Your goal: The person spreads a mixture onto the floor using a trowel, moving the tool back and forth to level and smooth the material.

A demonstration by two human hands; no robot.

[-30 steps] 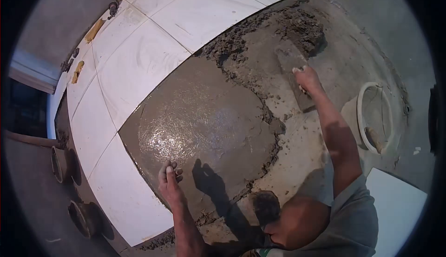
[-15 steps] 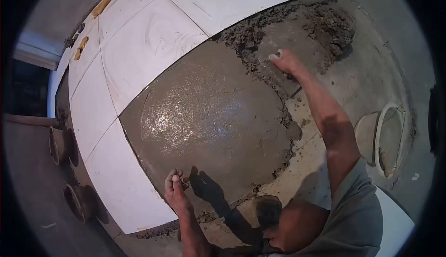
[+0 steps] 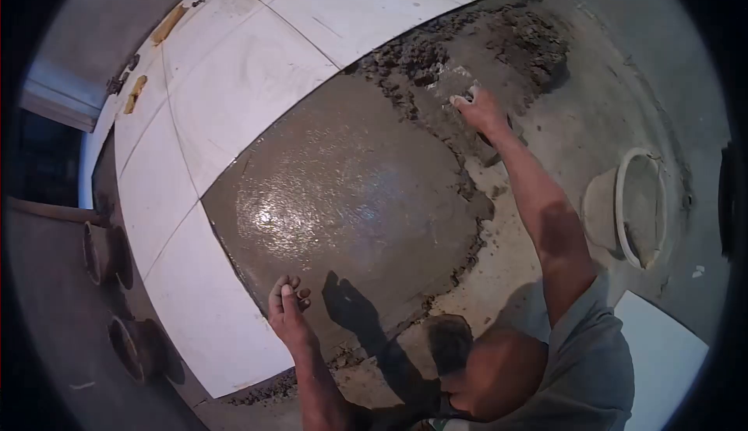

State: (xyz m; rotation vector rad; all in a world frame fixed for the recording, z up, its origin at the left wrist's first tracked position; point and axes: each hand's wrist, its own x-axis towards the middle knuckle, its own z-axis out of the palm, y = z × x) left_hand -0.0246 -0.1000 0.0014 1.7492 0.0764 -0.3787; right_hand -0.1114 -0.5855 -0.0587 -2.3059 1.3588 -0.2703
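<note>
My right hand [image 3: 481,111] is closed at the edge of the crumbly mortar heap [image 3: 526,49]. What looks like a wet trowel blade [image 3: 453,82] shows just beyond its fingers; the handle is hidden in my grip. Nearer to me, my left hand [image 3: 288,306] hovers over the lower left edge of the mortar bed, fingers loosely bent and apart, fingertips smeared, holding nothing I can see. Between the hands spreads the smooth, wet, shiny mortar bed [image 3: 351,189]. Large white tiles [image 3: 241,80] border it on the far and left sides.
A mortar-stained basin [image 3: 623,209] stands at the right. Two dark buckets or pots [image 3: 136,349] sit along the left. Yellowish scraps [image 3: 135,94] lie on the far-left tiles. A white slab [image 3: 662,353] lies at lower right, by my knee [image 3: 506,372].
The view has shifted slightly. My right hand has turned a little at the heap, and a shiny wet surface now shows past its fingers. My left hand has stayed nearly still.
</note>
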